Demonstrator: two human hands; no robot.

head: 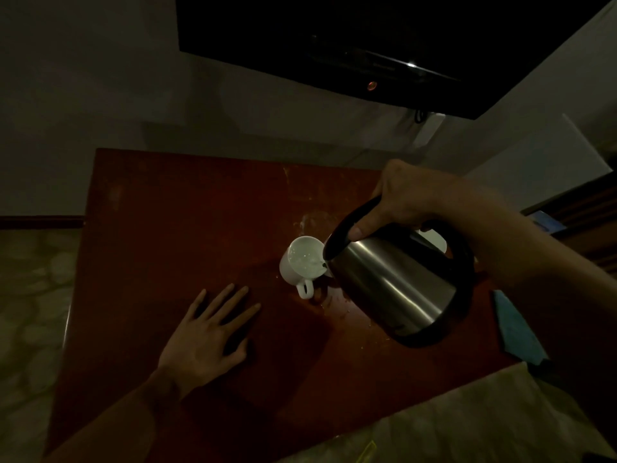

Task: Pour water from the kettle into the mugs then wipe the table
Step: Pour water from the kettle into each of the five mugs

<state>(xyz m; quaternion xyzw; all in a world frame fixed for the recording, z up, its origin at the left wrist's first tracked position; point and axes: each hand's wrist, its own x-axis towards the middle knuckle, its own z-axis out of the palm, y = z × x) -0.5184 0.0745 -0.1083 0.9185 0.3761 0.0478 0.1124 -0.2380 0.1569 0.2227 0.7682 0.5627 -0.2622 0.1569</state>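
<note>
My right grip (397, 202) is wrapped around the black handle of the kettle (394, 282), which I have tilted so its long axis runs down and away to the left of that grip, spout over the rim of the white mug (300, 262) just beyond it. The mug already looks well filled. A second mug (434, 237) peeks out behind the kettle, nearer my right grip. My left grip (208, 332) lies flat and spread on the surface (187, 208), holding nothing.
</note>
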